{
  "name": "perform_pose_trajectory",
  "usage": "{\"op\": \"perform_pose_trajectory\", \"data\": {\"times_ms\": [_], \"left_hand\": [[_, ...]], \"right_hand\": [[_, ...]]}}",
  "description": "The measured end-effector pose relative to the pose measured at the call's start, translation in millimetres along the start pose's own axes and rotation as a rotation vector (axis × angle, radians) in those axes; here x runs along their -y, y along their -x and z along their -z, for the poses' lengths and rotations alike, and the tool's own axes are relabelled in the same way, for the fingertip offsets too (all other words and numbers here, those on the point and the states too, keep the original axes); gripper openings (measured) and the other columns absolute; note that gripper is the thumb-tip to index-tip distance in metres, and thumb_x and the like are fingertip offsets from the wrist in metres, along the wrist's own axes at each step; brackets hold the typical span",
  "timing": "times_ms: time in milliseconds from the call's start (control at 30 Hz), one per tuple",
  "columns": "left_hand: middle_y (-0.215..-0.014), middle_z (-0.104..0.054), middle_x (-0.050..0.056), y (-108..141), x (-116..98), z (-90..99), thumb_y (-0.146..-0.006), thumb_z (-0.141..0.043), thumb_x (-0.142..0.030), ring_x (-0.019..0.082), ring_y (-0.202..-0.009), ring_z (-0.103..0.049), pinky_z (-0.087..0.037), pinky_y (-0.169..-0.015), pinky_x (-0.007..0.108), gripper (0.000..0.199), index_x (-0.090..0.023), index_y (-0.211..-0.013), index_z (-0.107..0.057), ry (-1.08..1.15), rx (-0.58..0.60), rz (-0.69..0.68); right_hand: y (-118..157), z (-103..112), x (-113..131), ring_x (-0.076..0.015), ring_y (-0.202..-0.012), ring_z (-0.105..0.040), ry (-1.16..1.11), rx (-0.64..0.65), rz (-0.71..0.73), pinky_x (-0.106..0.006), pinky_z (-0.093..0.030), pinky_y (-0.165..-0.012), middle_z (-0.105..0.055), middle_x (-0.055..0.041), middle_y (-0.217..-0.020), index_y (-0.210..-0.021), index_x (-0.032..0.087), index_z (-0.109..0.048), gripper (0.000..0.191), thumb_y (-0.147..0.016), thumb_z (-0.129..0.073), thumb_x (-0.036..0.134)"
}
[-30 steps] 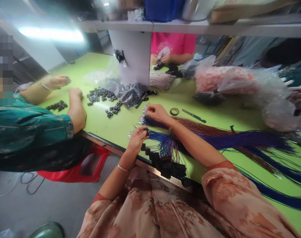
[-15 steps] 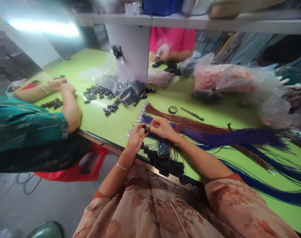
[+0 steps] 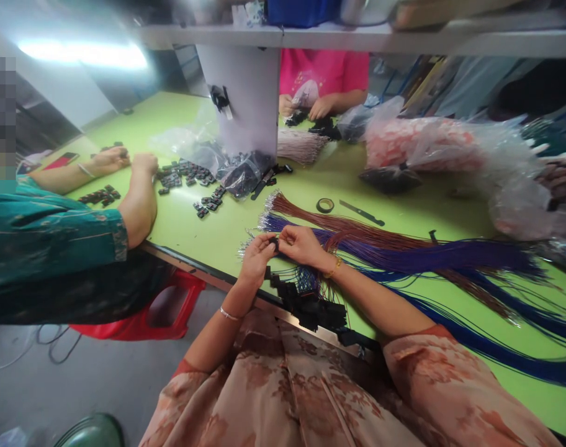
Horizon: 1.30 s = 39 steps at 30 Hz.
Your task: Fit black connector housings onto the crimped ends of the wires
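Note:
Between thumb and fingers, my left hand (image 3: pixel 256 257) pinches a small black plastic connector housing (image 3: pixel 274 243). My right hand (image 3: pixel 302 245) meets it from the right, fingers pinched at the housing's edge; what those fingertips grip is hidden. Both hands are over the table's near edge. Just behind them lie bundles of brown wires (image 3: pixel 306 213) and purple wires (image 3: pixel 385 253) with metal terminals at their left ends. Below my hands, a cluster of black connector housings (image 3: pixel 311 302) with thin wires sits at the table edge.
A roll of black tape (image 3: pixel 324 205) and a flat dark blade-like strip (image 3: pixel 361 212) lie beyond the wires. Loose black connectors (image 3: pixel 185 174) are at left centre, near a co-worker's arm (image 3: pixel 141 205). Plastic bags (image 3: pixel 422 146) stand at back right. Another person (image 3: pixel 324 81) sits opposite.
My right hand has moved slightly left, closing against the housing in my left hand. The left co-worker's hands have moved apart.

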<state>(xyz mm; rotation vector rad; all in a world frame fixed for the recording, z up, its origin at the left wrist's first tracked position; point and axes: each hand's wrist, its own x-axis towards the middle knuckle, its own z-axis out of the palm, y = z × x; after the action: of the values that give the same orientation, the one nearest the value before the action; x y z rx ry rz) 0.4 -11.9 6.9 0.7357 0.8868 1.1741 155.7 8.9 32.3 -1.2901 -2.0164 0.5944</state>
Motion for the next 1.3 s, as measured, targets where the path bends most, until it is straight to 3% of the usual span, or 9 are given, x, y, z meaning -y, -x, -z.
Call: {"op": "perform_pose_trajectory", "data": {"times_ms": [333,467,533,667,800,933,1167,1233,1300], "left_hand": [[-0.082,-0.066,0.004,1,-1,-1.6,-0.067,-0.074,-0.018,0.014,-0.076,-0.06,-0.049,-0.076,0.03,0.027,-0.015,-0.093,-0.065,-0.136,-0.053,-0.051],[-0.101,-0.067,0.009,33,2,-22.8,-0.081,-0.061,-0.018,0.02,-0.093,-0.061,-0.047,-0.088,0.035,0.023,-0.018,-0.103,-0.065,-0.527,-0.026,-0.405],[-0.108,-0.066,0.011,55,10,-39.6,-0.087,-0.051,-0.017,0.022,-0.102,-0.059,-0.045,-0.094,0.038,0.026,-0.018,-0.11,-0.064,-0.793,0.19,-0.645],[-0.106,-0.067,0.013,81,36,-69.2,-0.087,-0.047,-0.014,0.022,-0.095,-0.061,-0.05,-0.085,0.036,0.036,-0.012,-0.121,-0.057,-1.265,0.891,-0.871],[-0.11,-0.066,0.014,81,46,-76.9,-0.088,-0.05,-0.019,0.021,-0.101,-0.061,-0.05,-0.088,0.033,0.04,-0.009,-0.126,-0.053,-1.365,1.031,-0.927],[-0.107,-0.069,0.011,61,25,-53.3,-0.091,-0.046,-0.023,0.018,-0.104,-0.061,-0.047,-0.093,0.031,0.029,-0.015,-0.115,-0.062,-1.184,0.765,-0.991],[-0.115,-0.063,0.017,-44,-62,69.4,-0.088,-0.04,-0.015,0.027,-0.111,-0.053,-0.04,-0.1,0.043,0.032,-0.011,-0.109,-0.065,-1.389,-0.403,-0.67],[-0.127,-0.056,0.019,-71,-80,103.9,-0.082,-0.042,-0.008,0.029,-0.118,-0.049,-0.036,-0.103,0.044,0.039,-0.01,-0.116,-0.062,-1.526,-0.529,-0.541],[-0.122,-0.059,0.02,-86,-91,126.8,-0.078,-0.046,-0.006,0.03,-0.113,-0.052,-0.037,-0.099,0.044,0.039,-0.01,-0.112,-0.063,-1.625,-0.483,-0.426]], "right_hand": [[3,2,-3,-0.0098,-0.053,-0.039,0.001,0.078,0.061,-0.023,-0.025,-0.054,-0.052,0.0015,-0.057,-0.063,0.017,-0.054,0.013,-0.075,-0.053,0.022],[-6,20,-7,-0.0096,-0.056,-0.041,-0.198,0.186,-0.031,-0.022,-0.03,-0.056,-0.053,0.0023,-0.06,-0.069,0.015,-0.058,0.021,-0.082,-0.048,0.028],[-11,26,-7,-0.0099,-0.059,-0.044,-0.212,0.211,-0.048,-0.022,-0.032,-0.058,-0.056,0.0017,-0.064,-0.072,0.015,-0.059,0.021,-0.083,-0.048,0.029],[-9,12,-4,-0.0119,-0.066,-0.049,0.045,0.298,0.038,-0.024,-0.034,-0.064,-0.062,-0.0015,-0.076,-0.079,0.016,-0.062,0.011,-0.08,-0.056,0.024],[1,-11,-4,-0.0161,-0.077,-0.052,0.259,0.222,0.005,-0.026,-0.035,-0.068,-0.061,-0.0053,-0.088,-0.094,0.017,-0.061,0.015,-0.082,-0.059,0.026],[3,-15,-10,-0.0174,-0.083,-0.054,0.278,0.137,-0.05,-0.026,-0.036,-0.07,-0.061,-0.0057,-0.095,-0.097,0.019,-0.06,0.015,-0.087,-0.056,0.029],[0,-15,-14,-0.0179,-0.081,-0.054,0.354,0.195,-0.001,-0.027,-0.034,-0.068,-0.062,-0.0068,-0.089,-0.086,0.018,-0.06,0.013,-0.09,-0.049,0.023],[1,-16,-12,-0.0182,-0.08,-0.053,0.365,0.161,0.021,-0.028,-0.033,-0.067,-0.063,-0.0075,-0.088,-0.086,0.018,-0.059,0.014,-0.09,-0.047,0.023],[2,-16,-11,-0.0177,-0.076,-0.052,0.329,0.13,0.023,-0.028,-0.033,-0.066,-0.063,-0.0069,-0.085,-0.085,0.018,-0.058,0.012,-0.089,-0.047,0.022]]}}
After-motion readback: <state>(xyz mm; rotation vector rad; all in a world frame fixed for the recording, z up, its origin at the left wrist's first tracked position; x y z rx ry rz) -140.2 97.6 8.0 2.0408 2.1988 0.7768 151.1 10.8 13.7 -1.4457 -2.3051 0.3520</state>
